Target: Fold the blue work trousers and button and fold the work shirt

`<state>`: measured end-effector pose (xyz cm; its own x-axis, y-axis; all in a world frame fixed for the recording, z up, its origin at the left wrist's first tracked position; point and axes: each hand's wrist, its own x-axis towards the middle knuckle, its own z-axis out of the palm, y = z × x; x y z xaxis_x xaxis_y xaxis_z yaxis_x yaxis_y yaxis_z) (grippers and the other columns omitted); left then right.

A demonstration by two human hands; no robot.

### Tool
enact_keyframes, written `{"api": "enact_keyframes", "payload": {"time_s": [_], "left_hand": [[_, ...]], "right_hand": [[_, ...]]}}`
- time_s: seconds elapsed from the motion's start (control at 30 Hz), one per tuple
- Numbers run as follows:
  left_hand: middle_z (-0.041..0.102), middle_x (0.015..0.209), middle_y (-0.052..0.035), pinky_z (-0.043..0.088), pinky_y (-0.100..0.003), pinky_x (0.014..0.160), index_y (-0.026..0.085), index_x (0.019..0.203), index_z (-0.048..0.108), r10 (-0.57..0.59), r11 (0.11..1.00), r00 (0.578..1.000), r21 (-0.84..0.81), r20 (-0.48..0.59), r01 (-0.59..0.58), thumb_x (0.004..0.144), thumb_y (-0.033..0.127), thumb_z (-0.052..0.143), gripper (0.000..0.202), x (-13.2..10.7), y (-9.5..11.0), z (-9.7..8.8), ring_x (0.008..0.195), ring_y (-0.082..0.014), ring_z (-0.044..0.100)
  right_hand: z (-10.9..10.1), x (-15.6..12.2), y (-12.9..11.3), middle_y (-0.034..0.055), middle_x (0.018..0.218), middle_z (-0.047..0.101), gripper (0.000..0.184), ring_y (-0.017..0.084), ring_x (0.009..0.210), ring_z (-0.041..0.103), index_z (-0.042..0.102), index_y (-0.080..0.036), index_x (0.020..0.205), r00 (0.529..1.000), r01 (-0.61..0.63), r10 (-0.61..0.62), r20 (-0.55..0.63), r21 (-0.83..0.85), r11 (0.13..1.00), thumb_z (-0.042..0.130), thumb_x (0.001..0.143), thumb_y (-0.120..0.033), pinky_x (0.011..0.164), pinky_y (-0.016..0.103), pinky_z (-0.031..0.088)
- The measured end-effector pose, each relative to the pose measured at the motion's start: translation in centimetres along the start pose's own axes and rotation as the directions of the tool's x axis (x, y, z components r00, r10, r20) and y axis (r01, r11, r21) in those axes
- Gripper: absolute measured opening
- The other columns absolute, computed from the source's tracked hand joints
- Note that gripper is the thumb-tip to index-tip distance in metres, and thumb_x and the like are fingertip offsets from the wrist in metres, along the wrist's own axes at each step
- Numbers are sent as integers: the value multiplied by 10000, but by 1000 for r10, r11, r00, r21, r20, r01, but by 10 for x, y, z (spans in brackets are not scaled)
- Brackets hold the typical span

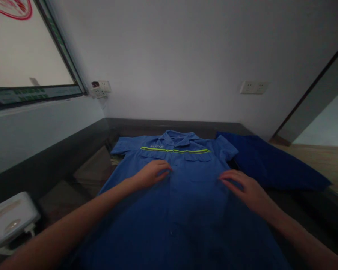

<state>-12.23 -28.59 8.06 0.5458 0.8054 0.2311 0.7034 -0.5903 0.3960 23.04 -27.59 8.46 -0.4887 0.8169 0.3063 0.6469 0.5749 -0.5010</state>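
Note:
A blue short-sleeved work shirt point(197, 202) lies spread out front side up, its collar toward the wall. A yellow-green stripe crosses the chest above two flap pockets, and white lettering sits at the upper left. Over the middle, beside the button front, my left hand point(153, 174) rests with its fingers loosely bent and thumb apart. My right hand point(246, 187) is at the shirt's right side below the sleeve, thumb and fingers apart with their tips near the cloth. Neither hand visibly holds any fabric.
Darker blue folded cloth point(267, 163) lies right of the shirt. A white device with a cable point(14, 215) stands at the lower left. The dark table point(169, 123) meets a wall with sockets point(253, 87); a window frame point(39, 93) is at the left.

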Motion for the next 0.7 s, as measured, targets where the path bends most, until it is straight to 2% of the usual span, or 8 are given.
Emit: {"api": "enact_keyframes", "payload": {"time_s": [0.13,0.27,0.43,0.53,0.7], "left_hand": [[662,1079,-53,437,-319,966,210,1030,658,-180,977,981,100,-72,187,876,164,488,234,48,-61,1,1040,-199,596],[680,1015,-63,454,-319,932,199,973,678,-247,956,958,126,-144,266,860,163,494,219,75,-109,-5,977,-208,617],[674,1031,-67,434,-331,972,202,984,679,-317,932,915,99,-249,349,845,182,506,223,109,-155,-16,1019,-214,602],[666,1037,-75,428,-340,988,196,1009,671,-347,922,883,59,-316,384,852,202,504,230,136,-178,-20,1039,-215,593],[677,1003,-79,452,-339,962,179,978,675,-418,895,817,-27,-397,445,843,202,538,194,188,-211,-14,1013,-211,609]], "right_hand": [[11,67,17,64,931,696,289,240,888,634,691,-209,870,989,26,-23,143,-23,999,445,898,-358,822,356,487],[15,114,42,61,883,705,246,241,833,638,695,-205,829,978,49,-13,210,-167,985,466,882,-278,761,335,463],[17,180,57,47,856,713,191,236,838,643,709,-218,802,992,-61,81,92,-199,978,528,859,-245,761,298,444],[26,229,61,40,921,716,178,226,898,643,707,-230,867,989,-144,145,-4,-163,976,531,871,-255,797,280,445],[60,304,81,93,1024,692,161,234,974,628,671,-173,948,935,-338,328,-134,-53,940,542,865,-221,838,295,451]]}}
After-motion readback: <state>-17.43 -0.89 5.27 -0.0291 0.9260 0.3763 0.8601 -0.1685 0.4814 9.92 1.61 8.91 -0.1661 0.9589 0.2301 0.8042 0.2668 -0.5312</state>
